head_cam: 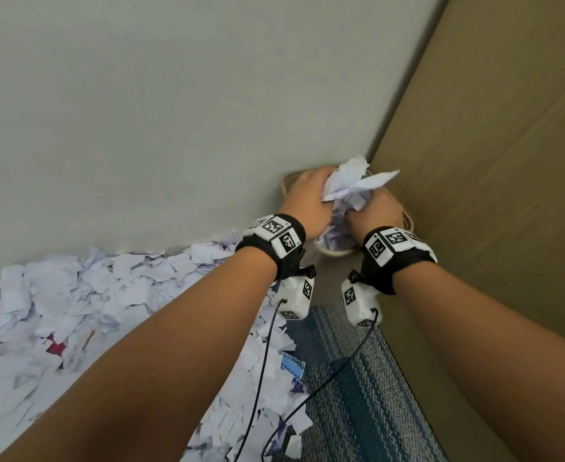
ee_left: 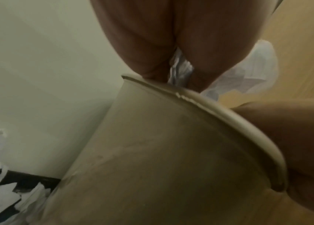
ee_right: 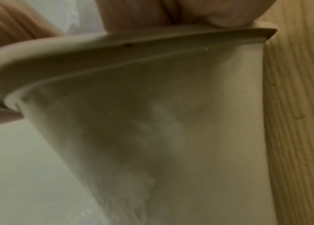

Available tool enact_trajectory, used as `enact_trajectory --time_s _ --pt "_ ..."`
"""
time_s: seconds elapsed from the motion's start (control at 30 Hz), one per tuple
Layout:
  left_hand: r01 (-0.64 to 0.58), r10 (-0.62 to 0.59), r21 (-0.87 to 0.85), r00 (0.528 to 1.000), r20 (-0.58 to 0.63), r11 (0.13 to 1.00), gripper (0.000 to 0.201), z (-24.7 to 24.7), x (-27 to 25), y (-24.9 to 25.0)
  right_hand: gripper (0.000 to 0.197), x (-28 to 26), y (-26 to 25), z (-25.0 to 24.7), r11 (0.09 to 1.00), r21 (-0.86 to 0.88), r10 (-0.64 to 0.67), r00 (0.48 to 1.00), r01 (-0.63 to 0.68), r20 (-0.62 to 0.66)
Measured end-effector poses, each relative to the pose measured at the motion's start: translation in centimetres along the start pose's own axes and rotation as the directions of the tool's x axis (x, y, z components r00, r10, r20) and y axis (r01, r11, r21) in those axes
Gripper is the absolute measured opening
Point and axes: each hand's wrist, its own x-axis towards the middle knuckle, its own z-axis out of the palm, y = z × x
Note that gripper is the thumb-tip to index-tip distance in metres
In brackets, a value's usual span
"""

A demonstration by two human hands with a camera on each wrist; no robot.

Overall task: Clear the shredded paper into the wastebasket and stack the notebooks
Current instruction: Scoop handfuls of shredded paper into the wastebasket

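My left hand (head_cam: 309, 195) and right hand (head_cam: 373, 211) together grip a wad of shredded paper (head_cam: 353, 183) directly above the beige wastebasket (head_cam: 336, 252), which stands in the corner. More scraps lie inside the basket under the hands. In the left wrist view, paper (ee_left: 181, 68) shows between the palm parts of my left hand (ee_left: 152, 38), just over the basket's rim (ee_left: 219, 109). The right wrist view shows my right hand (ee_right: 190, 12) at the rim (ee_right: 113, 39). A blue spiral notebook (head_cam: 293, 366) lies half buried in scraps.
A large pile of shredded paper (head_cam: 74, 311) covers the floor on the left along the wall (head_cam: 141, 111). Something red (head_cam: 56, 345) peeks out of it. A wooden panel (head_cam: 491, 161) closes the right side. A blue striped rug (head_cam: 358, 378) lies below my arms.
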Motion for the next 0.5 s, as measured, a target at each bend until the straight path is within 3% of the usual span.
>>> enact_trajectory --time_s 0.2,0.37,0.5 --pt "0.025 -0.023 0.038 0.998 -0.059 0.999 0.033 0.5 0.2 0.0 0.029 0.5 0.1 0.3 0.999 -0.049 0.009 0.998 -0.006 0.06" --pt "0.086 -0.088 0.042 0.995 0.055 0.995 0.068 0.2 0.7 0.6 0.057 -0.4 0.3 -0.4 0.99 0.131 0.044 0.999 -0.044 0.004" --pt "0.042 -0.046 0.036 0.992 0.115 0.998 0.075 -0.5 0.6 1.0 0.064 -0.9 -0.3 -0.6 0.976 0.212 0.056 0.998 -0.05 -0.023"
